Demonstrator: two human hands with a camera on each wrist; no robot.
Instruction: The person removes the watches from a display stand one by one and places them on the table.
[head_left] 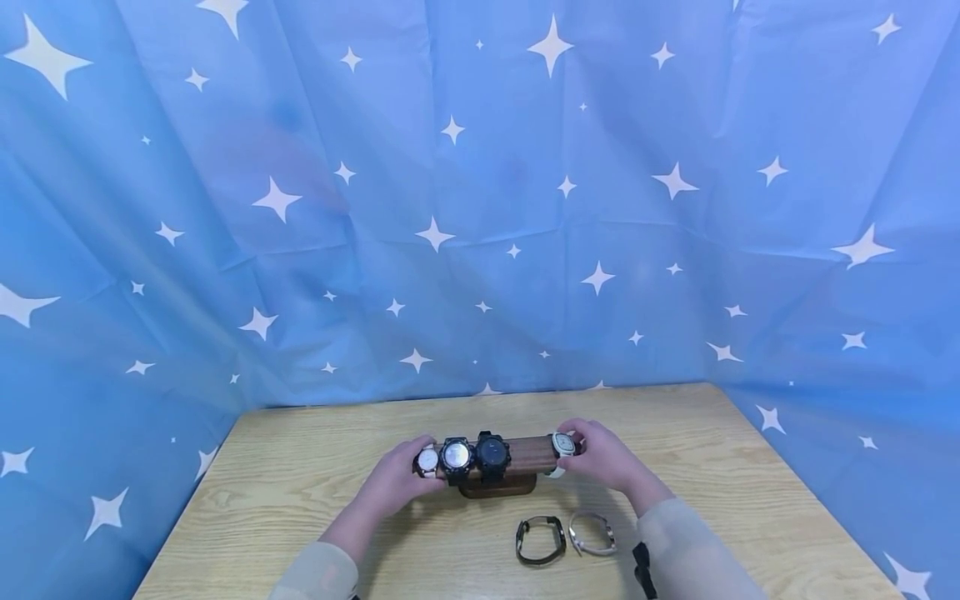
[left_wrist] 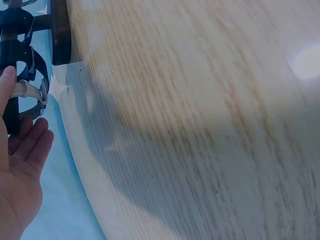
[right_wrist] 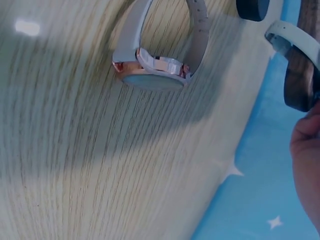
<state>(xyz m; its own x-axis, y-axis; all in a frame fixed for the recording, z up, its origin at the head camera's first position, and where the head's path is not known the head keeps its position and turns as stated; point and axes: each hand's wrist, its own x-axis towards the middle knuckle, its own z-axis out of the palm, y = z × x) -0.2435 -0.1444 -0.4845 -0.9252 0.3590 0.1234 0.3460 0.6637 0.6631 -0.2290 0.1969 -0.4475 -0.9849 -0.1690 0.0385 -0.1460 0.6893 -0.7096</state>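
Observation:
A dark wooden watch stand [head_left: 528, 455] stands on the table, its bar running left to right. At the bar's left end my left hand [head_left: 401, 477] holds it, thumb and fingers on either side, beside a white-faced watch [head_left: 427, 460]. My right hand [head_left: 603, 457] grips the right end, next to a white watch [head_left: 563, 444] strapped round the bar. A silver-faced black watch [head_left: 456, 455] and an all-black watch [head_left: 492, 452] sit between. In the right wrist view the white strap [right_wrist: 295, 36] circles the bar; most of the right hand is out of frame.
On the wooden table [head_left: 300, 467], in front of the stand, lie a dark-strapped watch [head_left: 540, 560] and a pale-strapped watch [head_left: 594, 548] with a rose-gold case. A blue star-patterned curtain [head_left: 480, 275] hangs behind the table and along both sides.

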